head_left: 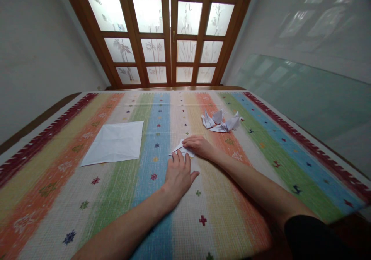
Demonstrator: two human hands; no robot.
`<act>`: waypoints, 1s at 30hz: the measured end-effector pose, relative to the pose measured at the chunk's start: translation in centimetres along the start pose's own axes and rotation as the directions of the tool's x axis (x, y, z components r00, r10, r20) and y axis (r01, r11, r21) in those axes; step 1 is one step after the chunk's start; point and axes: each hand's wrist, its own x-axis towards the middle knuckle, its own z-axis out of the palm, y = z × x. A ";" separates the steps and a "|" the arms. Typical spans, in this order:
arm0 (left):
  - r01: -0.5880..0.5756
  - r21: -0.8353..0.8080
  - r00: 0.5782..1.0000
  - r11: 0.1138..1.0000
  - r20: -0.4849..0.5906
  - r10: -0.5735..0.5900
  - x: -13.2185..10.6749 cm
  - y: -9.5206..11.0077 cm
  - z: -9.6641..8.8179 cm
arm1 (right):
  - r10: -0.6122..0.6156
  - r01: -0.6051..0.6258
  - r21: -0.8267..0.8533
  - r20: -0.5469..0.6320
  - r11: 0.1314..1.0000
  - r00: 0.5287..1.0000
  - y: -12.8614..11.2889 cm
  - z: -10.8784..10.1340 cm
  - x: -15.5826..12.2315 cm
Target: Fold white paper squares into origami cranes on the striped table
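A small folded piece of white paper lies on the striped tablecloth near the middle of the table. My left hand lies flat with its fingers stretched out, the fingertips pressing the near edge of the paper. My right hand rests over the paper's right side, fingers bent and pressed down on it.
A stack of flat white square sheets lies to the left. Two or three finished folded paper figures sit behind my right hand. A wooden door with frosted glass panes stands beyond the table's far edge.
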 end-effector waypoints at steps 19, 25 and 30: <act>0.004 0.024 1.000 1.000 -0.009 -0.004 0.1 -0.3 0.0 | -0.018 0.022 -0.094 0.044 0.995 0.999 -0.1 -0.1 -0.4; 0.037 0.070 0.999 0.997 0.005 -0.037 0.0 -0.2 -0.5 | -0.017 0.029 -0.130 0.090 0.991 0.996 -0.1 -0.1 -0.6; -0.005 0.048 0.999 0.999 -0.032 0.007 0.0 -0.7 -0.3 | -0.026 0.039 -0.129 0.103 0.991 0.994 0.0 -0.2 -0.5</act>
